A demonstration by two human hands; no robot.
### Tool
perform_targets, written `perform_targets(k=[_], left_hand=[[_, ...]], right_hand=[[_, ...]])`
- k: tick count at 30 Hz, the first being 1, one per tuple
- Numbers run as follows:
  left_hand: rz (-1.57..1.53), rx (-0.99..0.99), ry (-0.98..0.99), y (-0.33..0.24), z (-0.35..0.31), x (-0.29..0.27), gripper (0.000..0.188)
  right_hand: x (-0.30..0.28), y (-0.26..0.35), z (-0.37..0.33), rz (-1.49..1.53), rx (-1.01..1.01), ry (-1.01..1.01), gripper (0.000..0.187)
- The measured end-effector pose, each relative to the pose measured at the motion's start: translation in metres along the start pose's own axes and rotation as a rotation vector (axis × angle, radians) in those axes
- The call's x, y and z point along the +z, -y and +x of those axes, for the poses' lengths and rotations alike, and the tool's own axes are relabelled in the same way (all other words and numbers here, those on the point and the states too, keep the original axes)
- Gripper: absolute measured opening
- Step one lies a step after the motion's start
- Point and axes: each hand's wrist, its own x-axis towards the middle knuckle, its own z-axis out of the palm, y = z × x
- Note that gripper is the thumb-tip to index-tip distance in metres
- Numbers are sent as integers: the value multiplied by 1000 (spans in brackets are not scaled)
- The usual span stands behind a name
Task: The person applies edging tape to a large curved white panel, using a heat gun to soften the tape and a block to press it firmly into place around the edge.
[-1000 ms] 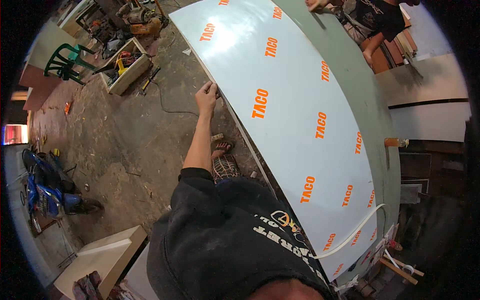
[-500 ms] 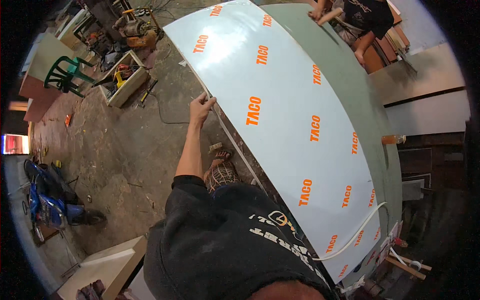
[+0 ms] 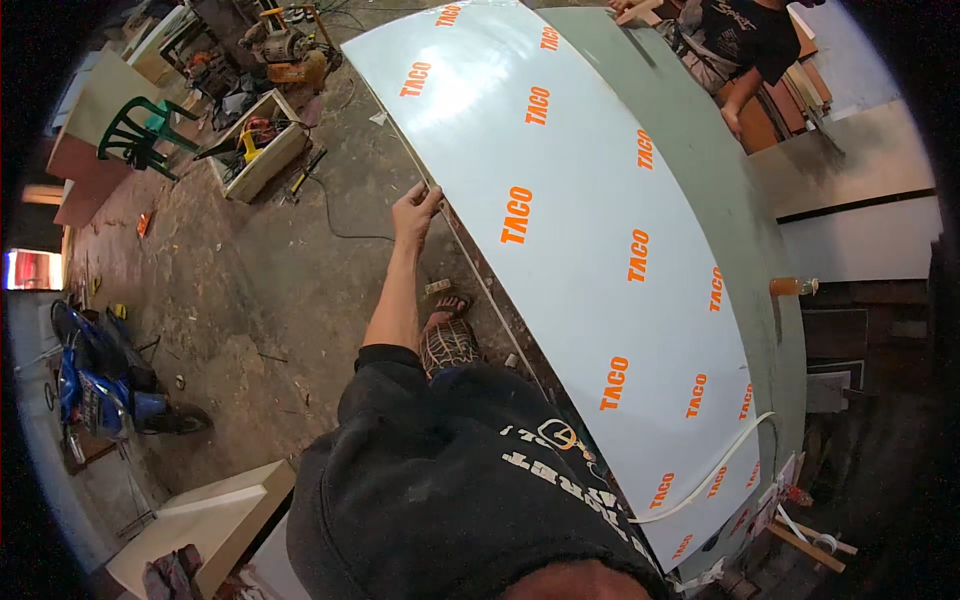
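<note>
A long white sheet-covered panel [image 3: 575, 270] with repeated orange print lies across the worktop. My left hand [image 3: 414, 214] is at its left edge, thumb and fingers pinched together on a thin edging strip [image 3: 496, 303]. From the hand this strip runs down along the panel's side towards my body. Whether the fingertips also press on the panel's edge, I cannot tell. A white flexible band [image 3: 732, 452] curves over the panel's near end. My right hand is out of sight.
Across the green worktop [image 3: 690, 140] stands another person [image 3: 740, 45], holding a wooden piece. A bottle of amber liquid [image 3: 790, 286] is at the worktop's right edge. On the floor to the left are a wooden toolbox [image 3: 262, 165], a hammer [image 3: 308, 172], a green chair [image 3: 135, 135] and a blue motorbike [image 3: 105, 395].
The whole view has shifted slightly. My left hand keeps its pinch at the panel's edge. The other person's hand with the wooden piece has moved up towards the picture's top.
</note>
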Motion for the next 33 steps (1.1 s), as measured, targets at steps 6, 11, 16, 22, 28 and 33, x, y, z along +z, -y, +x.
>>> perform_targets(k=[6,11,16,22,28,33], left_hand=[[-43,-49,-49,7,4,6,67],[-31,12,-70,10,6,11,69],[-29,-10,-105,10,5,15,70],[-49,-2,-105,17,10,13,66],[97,61,-157,27,17,15,59],[42,-59,-133,25,2,22,58]], right_hand=[[-2,-3,1,4,-14,12,26],[-1,-4,1,-11,-28,13,26],[-5,-4,2,-42,-30,12,26],[-7,-7,4,7,15,48,25],[-6,8,4,63,2,-14,23],[-14,26,3,22,230,29,21]])
